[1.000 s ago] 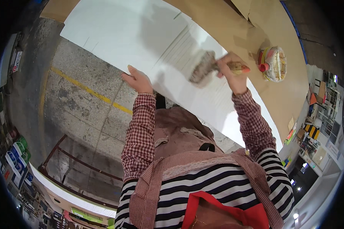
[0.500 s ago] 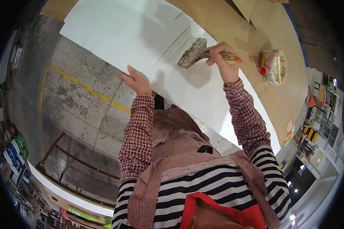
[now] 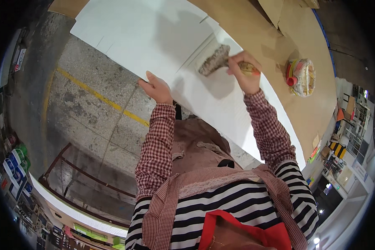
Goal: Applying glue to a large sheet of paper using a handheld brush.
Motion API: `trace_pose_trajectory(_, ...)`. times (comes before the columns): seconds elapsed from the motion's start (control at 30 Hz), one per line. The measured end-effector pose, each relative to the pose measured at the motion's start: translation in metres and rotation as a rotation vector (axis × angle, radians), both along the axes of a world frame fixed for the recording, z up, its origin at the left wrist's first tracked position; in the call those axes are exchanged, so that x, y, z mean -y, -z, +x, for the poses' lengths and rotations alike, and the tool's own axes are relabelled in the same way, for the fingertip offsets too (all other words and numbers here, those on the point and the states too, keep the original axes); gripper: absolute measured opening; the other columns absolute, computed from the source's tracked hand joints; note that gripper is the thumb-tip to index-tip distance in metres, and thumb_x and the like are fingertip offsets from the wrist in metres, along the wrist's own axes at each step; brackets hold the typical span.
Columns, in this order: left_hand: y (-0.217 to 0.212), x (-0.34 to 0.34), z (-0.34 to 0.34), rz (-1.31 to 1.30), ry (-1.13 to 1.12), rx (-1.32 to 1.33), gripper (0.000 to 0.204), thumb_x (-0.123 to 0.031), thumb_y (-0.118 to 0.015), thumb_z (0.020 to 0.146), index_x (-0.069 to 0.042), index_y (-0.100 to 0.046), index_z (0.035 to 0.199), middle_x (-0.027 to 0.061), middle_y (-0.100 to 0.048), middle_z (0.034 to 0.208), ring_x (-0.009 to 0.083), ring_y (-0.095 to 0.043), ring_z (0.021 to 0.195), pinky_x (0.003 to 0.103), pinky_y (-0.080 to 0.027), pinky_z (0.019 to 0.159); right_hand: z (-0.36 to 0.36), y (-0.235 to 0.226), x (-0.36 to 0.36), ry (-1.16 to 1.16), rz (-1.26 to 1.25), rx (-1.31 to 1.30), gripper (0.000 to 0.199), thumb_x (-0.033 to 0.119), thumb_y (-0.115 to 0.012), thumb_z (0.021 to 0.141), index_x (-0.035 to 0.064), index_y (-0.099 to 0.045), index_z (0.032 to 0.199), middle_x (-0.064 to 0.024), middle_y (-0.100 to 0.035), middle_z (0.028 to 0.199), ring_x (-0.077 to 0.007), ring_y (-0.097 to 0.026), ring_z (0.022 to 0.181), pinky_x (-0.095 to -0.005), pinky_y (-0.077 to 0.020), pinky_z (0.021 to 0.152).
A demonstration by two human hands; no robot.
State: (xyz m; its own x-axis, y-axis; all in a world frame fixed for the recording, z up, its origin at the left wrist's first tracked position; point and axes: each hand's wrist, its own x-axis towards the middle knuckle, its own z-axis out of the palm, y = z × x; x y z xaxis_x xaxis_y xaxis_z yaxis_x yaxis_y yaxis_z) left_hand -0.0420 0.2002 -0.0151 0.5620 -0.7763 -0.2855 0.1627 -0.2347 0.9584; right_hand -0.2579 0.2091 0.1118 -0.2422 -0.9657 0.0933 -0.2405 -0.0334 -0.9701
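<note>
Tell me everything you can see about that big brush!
The brush has a wide, shaggy head of grey-brown bristles with whitish patches, looking matted. Its yellowish-brown handle has a reddish end. The person's right hand grips it, hiding part of the handle. It slants over the white sheet, bristles toward the left, handle toward the right. I can't tell whether the bristles touch the sheet.

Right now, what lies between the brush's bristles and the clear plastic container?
In the head view: the right hand around the brush handle, then a stretch of brown cardboard.
</note>
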Motion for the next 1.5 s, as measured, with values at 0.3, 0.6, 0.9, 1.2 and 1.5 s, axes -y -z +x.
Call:
trace_pose_trajectory(0.3, 0.007, -0.002, 0.002, 0.005, 0.018, -0.098, 0.044, -0.033, -0.044, 0.101, 0.008, -0.041, 0.117, 0.0158, -0.054, 0.102, 0.0191, -0.052, 0.088, 0.032, -0.044, 0.080, 0.003, 0.000, 0.012, 0.032, 0.057, 0.074, 0.009, -0.006, -0.063, 0.080, -0.0019, -0.059, 0.072, -0.0068, -0.059, 0.076, -0.0117, -0.060, 0.057, -0.0235, -0.0487, 0.050)
trace_pose_trajectory(0.6, 0.004, -0.001, 0.003, 0.078, 0.043, -0.040, 0.040, -0.030, -0.045, 0.101, 0.006, -0.041, 0.119, 0.0151, -0.054, 0.109, 0.0197, -0.052, 0.095, 0.031, -0.044, 0.084, 0.013, -0.016, 0.016, 0.040, -0.024, 0.001, 0.012, -0.007, -0.063, 0.079, -0.0031, -0.057, 0.070, -0.0068, -0.058, 0.073, -0.0106, -0.059, 0.059, -0.0233, -0.0503, 0.052)
trace_pose_trajectory(0.9, 0.010, -0.003, 0.006, 0.002, 0.027, 0.044, 0.040, -0.031, -0.047, 0.101, 0.006, -0.043, 0.114, 0.0153, -0.054, 0.105, 0.0187, -0.052, 0.091, 0.032, -0.045, 0.079, 0.015, -0.017, 0.021, 0.016, -0.010, 0.014, 0.009, -0.005, -0.061, 0.082, -0.0037, -0.057, 0.075, -0.0096, -0.061, 0.082, -0.0121, -0.061, 0.059, -0.0244, -0.0527, 0.053)
trace_pose_trajectory(1.2, -0.004, -0.002, 0.004, 0.047, 0.046, -0.012, 0.043, -0.029, -0.045, 0.101, 0.008, -0.039, 0.124, 0.0191, -0.053, 0.117, 0.0229, -0.054, 0.101, 0.033, -0.044, 0.086, 0.005, -0.011, 0.023, 0.003, 0.001, 0.035, 0.009, -0.004, -0.061, 0.084, -0.0023, -0.057, 0.076, -0.0102, -0.061, 0.080, -0.0130, -0.062, 0.059, -0.0245, -0.0540, 0.056)
trace_pose_trajectory(1.5, 0.006, -0.001, 0.005, -0.010, 0.003, 0.076, 0.042, -0.033, -0.045, 0.101, 0.006, -0.043, 0.117, 0.0158, -0.054, 0.106, 0.0194, -0.052, 0.092, 0.031, -0.044, 0.080, 0.002, -0.009, 0.022, 0.030, 0.064, 0.104, 0.007, -0.003, -0.063, 0.083, -0.0028, -0.058, 0.078, -0.0091, -0.062, 0.083, -0.0139, -0.063, 0.058, -0.0239, -0.0511, 0.053)
